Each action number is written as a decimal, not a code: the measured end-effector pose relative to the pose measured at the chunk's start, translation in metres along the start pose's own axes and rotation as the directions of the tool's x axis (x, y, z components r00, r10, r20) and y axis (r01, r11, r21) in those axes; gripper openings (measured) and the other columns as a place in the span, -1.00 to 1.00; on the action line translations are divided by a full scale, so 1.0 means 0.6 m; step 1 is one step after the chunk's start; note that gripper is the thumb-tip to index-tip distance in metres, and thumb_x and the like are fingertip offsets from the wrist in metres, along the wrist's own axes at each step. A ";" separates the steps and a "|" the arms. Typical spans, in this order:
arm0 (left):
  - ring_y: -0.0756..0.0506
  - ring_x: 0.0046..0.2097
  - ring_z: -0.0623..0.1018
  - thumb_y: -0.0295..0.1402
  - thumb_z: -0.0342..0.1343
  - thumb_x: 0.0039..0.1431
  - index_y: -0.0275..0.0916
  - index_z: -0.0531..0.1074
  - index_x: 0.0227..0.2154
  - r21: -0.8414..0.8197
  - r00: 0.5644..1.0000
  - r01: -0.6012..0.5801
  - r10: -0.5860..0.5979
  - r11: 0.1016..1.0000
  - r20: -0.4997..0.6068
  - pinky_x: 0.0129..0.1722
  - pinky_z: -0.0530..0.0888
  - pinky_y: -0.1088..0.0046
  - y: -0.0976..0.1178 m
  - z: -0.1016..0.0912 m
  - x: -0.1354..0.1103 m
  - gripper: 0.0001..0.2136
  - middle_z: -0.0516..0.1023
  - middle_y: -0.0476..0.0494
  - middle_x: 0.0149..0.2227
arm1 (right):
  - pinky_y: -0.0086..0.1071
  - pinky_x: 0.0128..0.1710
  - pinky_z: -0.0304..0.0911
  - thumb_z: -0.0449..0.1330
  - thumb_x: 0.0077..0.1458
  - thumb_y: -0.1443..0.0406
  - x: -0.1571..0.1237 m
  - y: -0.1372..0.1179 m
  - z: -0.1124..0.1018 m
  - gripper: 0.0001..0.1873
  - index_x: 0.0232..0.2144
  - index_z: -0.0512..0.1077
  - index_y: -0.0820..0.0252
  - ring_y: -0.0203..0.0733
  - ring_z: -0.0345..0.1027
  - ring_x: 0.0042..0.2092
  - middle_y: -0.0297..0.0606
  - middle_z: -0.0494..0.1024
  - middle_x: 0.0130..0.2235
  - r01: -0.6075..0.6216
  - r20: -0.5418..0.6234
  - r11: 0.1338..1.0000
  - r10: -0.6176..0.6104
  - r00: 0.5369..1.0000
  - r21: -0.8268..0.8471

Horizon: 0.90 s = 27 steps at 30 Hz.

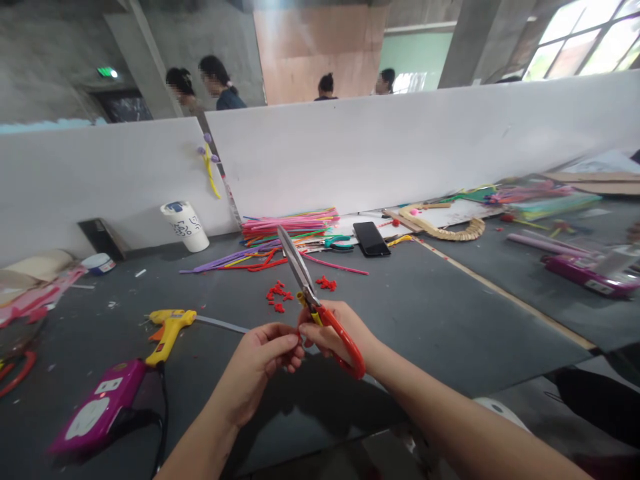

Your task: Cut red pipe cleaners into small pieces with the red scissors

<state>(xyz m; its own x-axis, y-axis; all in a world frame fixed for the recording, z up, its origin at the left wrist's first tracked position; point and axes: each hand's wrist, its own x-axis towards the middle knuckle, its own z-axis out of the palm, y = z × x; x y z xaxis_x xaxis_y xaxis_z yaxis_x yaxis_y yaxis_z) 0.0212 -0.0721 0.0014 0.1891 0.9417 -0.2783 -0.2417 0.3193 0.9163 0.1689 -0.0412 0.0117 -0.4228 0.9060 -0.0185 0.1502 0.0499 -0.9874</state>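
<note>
My right hand [337,330] is closed round a pair of scissors [345,343] with red handles, whose blades point up and away from me. Its thumb and fingertips meet those of my left hand [273,347], which pinches a small red piece [300,337], perhaps of fuzzy stem; most of it is hidden by the fingers. Just beyond the hands, small twisted red pieces [277,293] lie in a loose group on the dark table [220,353]. Another little cluster of red pieces [327,284] rests to the right of the blades.
A yellow glue gun [170,327] and a purple box [103,407] lie to the left. Pipe cleaners [285,230], pliers [340,244] and a phone [371,239] are near the white partition [400,147]. A white roll [185,227] stands at the back left. Several people are beyond the partition.
</note>
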 end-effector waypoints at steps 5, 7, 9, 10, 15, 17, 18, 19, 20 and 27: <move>0.06 -0.54 0.39 -0.38 0.17 -0.13 -0.32 0.40 -0.55 0.067 0.997 -0.060 0.064 0.996 -0.048 -0.50 0.31 0.57 0.006 0.000 0.001 -0.89 0.45 -0.03 -0.60 | -0.60 -0.72 0.05 0.04 -0.13 0.34 0.006 0.009 -0.001 -0.92 -0.55 0.31 0.24 -0.45 0.10 -0.70 -0.50 0.22 -0.72 0.000 -0.033 1.000 0.000 0.999 0.002; 0.05 -0.53 0.38 -0.36 0.15 -0.11 -0.30 0.40 -0.56 0.158 0.991 -0.110 0.121 0.981 -0.061 -0.48 0.31 0.56 0.008 -0.001 0.000 -0.90 0.44 -0.02 -0.60 | -0.58 -0.69 0.09 0.05 -0.12 0.31 0.008 0.012 -0.001 -0.92 -0.55 0.30 0.23 -0.42 0.12 -0.69 -0.52 0.18 -0.76 -0.007 -0.048 1.000 0.007 0.999 0.002; 0.04 -0.53 0.36 -0.35 0.13 -0.10 -0.30 0.40 -0.57 0.287 0.978 -0.166 0.195 0.943 -0.075 -0.47 0.30 0.56 0.009 0.000 -0.001 -0.89 0.43 0.01 -0.61 | -0.58 -0.70 0.09 0.07 -0.13 0.30 0.009 0.012 -0.001 -0.91 -0.57 0.29 0.22 -0.42 0.12 -0.70 -0.51 0.20 -0.74 -0.008 -0.048 1.000 0.007 0.999 -0.010; 0.04 -0.52 0.36 -0.34 0.13 -0.10 -0.29 0.40 -0.57 0.354 0.969 -0.187 0.231 0.916 -0.084 -0.47 0.29 0.56 0.009 0.000 -0.002 -0.89 0.41 0.02 -0.62 | -0.58 -0.72 0.07 0.07 -0.14 0.30 0.008 0.012 -0.001 -0.91 -0.58 0.29 0.22 -0.43 0.11 -0.70 -0.50 0.23 -0.73 -0.012 -0.046 1.000 0.012 0.999 -0.017; 0.01 -0.51 0.36 -0.33 0.12 -0.12 -0.27 0.41 -0.60 0.517 0.947 -0.219 0.307 0.827 -0.090 -0.49 0.28 0.55 0.008 0.003 -0.005 -0.89 0.38 0.04 -0.62 | -0.59 -0.76 -0.01 0.05 -0.18 0.35 0.004 0.009 0.001 -0.96 -0.58 0.29 0.23 -0.46 0.07 -0.71 -0.47 0.28 -0.68 -0.045 -0.023 0.999 0.044 0.999 -0.014; 0.00 -0.51 0.37 -0.35 0.13 -0.13 -0.27 0.41 -0.59 0.489 0.952 -0.220 0.295 0.844 -0.080 -0.48 0.29 0.54 0.009 0.002 -0.005 -0.91 0.40 0.03 -0.62 | -0.60 -0.75 -0.01 0.05 -0.19 0.35 0.004 0.008 0.001 -0.96 -0.57 0.29 0.23 -0.46 0.07 -0.71 -0.48 0.27 -0.69 -0.046 -0.018 0.999 0.046 0.999 -0.002; 0.00 -0.51 0.37 -0.36 0.13 -0.13 -0.27 0.41 -0.59 0.455 0.957 -0.218 0.281 0.863 -0.075 -0.47 0.30 0.54 0.009 0.001 -0.004 -0.92 0.41 0.02 -0.62 | -0.60 -0.74 0.00 0.05 -0.19 0.35 0.004 0.008 0.001 -0.96 -0.57 0.28 0.23 -0.46 0.07 -0.71 -0.49 0.26 -0.70 -0.045 -0.019 0.999 0.045 0.999 0.002; 0.00 -0.51 0.38 -0.37 0.12 -0.13 -0.27 0.42 -0.58 0.406 0.963 -0.212 0.262 0.889 -0.071 -0.46 0.31 0.53 0.009 0.001 -0.004 -0.92 0.43 0.01 -0.61 | -0.59 -0.74 0.01 0.05 -0.19 0.35 0.004 0.007 0.000 -0.97 -0.58 0.27 0.22 -0.45 0.08 -0.71 -0.50 0.24 -0.72 -0.045 -0.018 0.999 0.045 0.999 0.000; 0.00 -0.50 0.39 -0.38 0.12 -0.12 -0.28 0.42 -0.57 0.344 0.970 -0.199 0.235 0.917 -0.066 -0.45 0.32 0.52 0.009 0.000 -0.003 -0.92 0.45 -0.01 -0.59 | -0.59 -0.73 0.02 0.04 -0.18 0.35 0.004 0.008 -0.001 -0.97 -0.58 0.27 0.21 -0.44 0.08 -0.71 -0.51 0.23 -0.73 -0.043 -0.015 0.999 0.043 0.999 -0.005; 0.03 -0.52 0.41 -0.41 0.11 -0.08 -0.35 0.43 -0.50 0.076 0.997 -0.007 0.001 0.997 0.082 -0.50 0.30 0.54 0.004 -0.001 -0.002 -0.90 0.47 -0.09 -0.56 | -0.60 -0.74 0.02 0.03 -0.19 0.38 0.001 0.008 -0.005 -0.97 -0.58 0.26 0.23 -0.46 0.07 -0.69 -0.46 0.28 -0.65 0.013 0.072 1.000 -0.012 0.997 -0.017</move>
<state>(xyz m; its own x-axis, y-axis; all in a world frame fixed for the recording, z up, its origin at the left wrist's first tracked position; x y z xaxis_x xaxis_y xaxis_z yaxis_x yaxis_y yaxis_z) 0.0197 -0.0725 0.0037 0.2661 0.9301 -0.2531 -0.1697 0.3037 0.9375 0.1720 -0.0389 0.0072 -0.4880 0.8726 -0.0181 0.1596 0.0688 -0.9848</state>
